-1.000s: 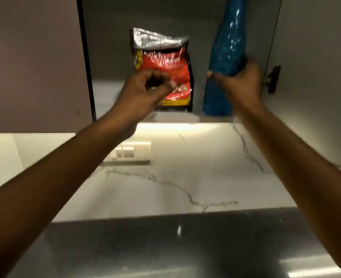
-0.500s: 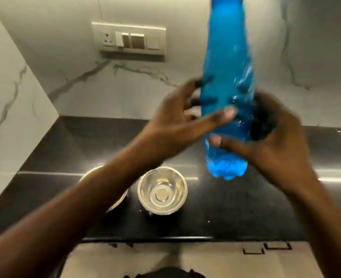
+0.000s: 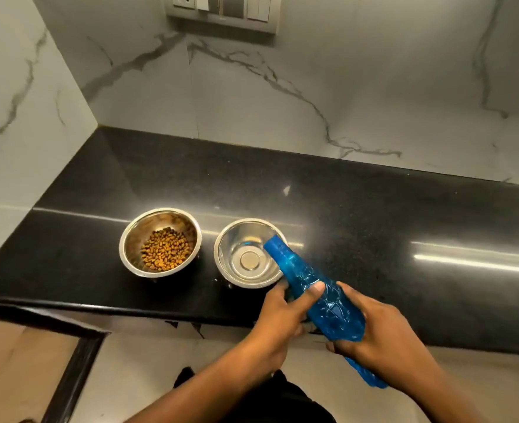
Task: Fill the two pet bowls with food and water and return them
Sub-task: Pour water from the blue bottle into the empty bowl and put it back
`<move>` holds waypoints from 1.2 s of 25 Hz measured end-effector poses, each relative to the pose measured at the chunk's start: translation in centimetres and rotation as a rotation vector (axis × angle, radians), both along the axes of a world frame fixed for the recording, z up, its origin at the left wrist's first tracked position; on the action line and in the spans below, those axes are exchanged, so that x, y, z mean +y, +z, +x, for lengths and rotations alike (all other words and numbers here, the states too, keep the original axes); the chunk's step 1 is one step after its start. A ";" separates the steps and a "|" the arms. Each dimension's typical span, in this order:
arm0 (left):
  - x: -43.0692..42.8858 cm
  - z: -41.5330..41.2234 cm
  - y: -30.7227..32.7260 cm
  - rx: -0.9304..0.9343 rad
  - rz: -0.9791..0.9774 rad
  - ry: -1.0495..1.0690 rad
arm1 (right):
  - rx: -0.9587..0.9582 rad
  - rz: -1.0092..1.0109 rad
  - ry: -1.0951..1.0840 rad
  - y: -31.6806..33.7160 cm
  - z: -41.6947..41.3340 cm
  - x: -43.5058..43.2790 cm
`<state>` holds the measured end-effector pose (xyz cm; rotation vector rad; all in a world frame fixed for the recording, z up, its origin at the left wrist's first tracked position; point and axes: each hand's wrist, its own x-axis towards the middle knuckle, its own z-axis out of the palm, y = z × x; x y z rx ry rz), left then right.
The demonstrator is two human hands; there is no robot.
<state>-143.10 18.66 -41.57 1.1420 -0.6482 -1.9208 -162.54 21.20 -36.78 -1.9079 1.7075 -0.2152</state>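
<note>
blue bottle (image 3: 319, 297) held by both hands, tilted over steel bowl (image 3: 246, 254).

A black polished counter (image 3: 374, 215) is seen running across the view, with light streaks reflected along its surface. White marble-patterned wall (image 3: 252, 96) with grey veining is seen behind it and to the left, where the two faces meet in a corner. A switch plate (image 3: 221, 10) is mounted on the back wall at the top edge, partly cut off. Pale floor (image 3: 17, 370) is visible below the counter's front edge.
</note>
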 end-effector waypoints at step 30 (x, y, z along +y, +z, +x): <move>-0.7 -1.1 -3.6 0.110 0.300 -0.056 | 0.261 0.173 0.018 0.9 0.4 -1.4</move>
